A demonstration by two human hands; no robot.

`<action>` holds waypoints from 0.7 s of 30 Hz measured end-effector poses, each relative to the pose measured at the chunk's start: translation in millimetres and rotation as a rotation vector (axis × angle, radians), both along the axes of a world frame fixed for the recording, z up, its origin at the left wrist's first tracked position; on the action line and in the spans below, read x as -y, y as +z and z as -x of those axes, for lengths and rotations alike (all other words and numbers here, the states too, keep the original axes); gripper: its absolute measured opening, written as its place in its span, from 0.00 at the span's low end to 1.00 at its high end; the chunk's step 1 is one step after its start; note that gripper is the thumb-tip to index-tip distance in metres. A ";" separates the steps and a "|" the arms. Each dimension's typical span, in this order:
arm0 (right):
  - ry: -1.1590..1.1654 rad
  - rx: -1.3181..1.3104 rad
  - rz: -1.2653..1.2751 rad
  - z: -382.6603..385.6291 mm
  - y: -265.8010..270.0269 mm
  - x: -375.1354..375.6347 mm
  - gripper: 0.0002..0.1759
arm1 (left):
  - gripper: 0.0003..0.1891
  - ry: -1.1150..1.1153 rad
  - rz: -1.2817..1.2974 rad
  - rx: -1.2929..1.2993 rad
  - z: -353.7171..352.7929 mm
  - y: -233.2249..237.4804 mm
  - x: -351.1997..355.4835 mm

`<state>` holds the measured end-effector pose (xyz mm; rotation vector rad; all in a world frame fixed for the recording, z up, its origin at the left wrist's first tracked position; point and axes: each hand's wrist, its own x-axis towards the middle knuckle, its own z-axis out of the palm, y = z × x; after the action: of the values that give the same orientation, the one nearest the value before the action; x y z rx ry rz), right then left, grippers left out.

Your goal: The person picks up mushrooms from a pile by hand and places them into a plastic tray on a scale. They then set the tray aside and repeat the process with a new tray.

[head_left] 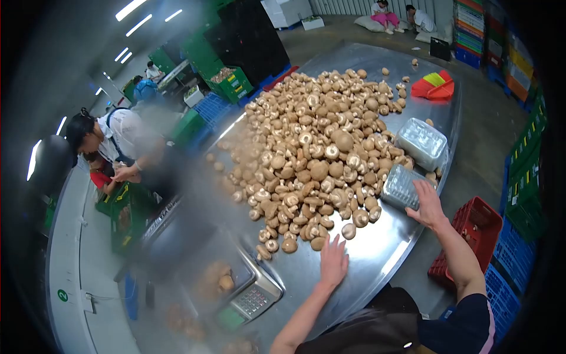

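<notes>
Warehouse space is seen around the edges of the frame, with stacked green crates (233,82) at the upper middle and blue crates (513,259) at the lower right. Most of the view is taken up by a long metal table (377,253), on which a broad heap of brown mushrooms (318,153) is spread from the centre toward the top. A person in a white shirt (118,135) is bent over a neighbouring bench at the left, apart from the work described here. A red crate (471,236) stands on the floor just beside the table at the lower right. A scale (253,295) is set at the lower centre, partly blurred. A wrapped stack of trays (421,143) lies at the right edge of the heap.

Just below that stack, a plastic tray (401,187) is grasped at its lower end by the right hand (427,203) and held against the heap's right side. The left hand (333,259) is laid flat and empty on the bare metal, fingers spread, just below a loose mushroom (348,230) at the heap's lower edge.

The step in hand is judged to be filling the held tray from the heap. A pick would call for the left fingers to be closed on one cap and carried across to the tray.
</notes>
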<state>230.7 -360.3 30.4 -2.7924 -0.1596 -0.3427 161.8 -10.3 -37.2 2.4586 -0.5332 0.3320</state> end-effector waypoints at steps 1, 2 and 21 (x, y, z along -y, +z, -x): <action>0.032 0.073 -0.001 -1.8 1.3 -1.9 0.45 | 0.27 0.035 0.099 -0.048 5.5 4.5 -6.4; 0.058 0.131 0.005 -0.9 -1.2 -0.9 0.41 | 0.26 0.067 0.203 -0.111 11.5 6.7 -12.4; 0.019 -0.971 -1.124 77.6 -51.1 -110.0 0.30 | 0.14 0.403 1.259 -1.176 80.9 -1.9 -20.4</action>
<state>153.1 -250.3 -20.7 -1.5715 0.1889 0.7210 81.0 10.1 -39.1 1.1280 0.5572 -0.5055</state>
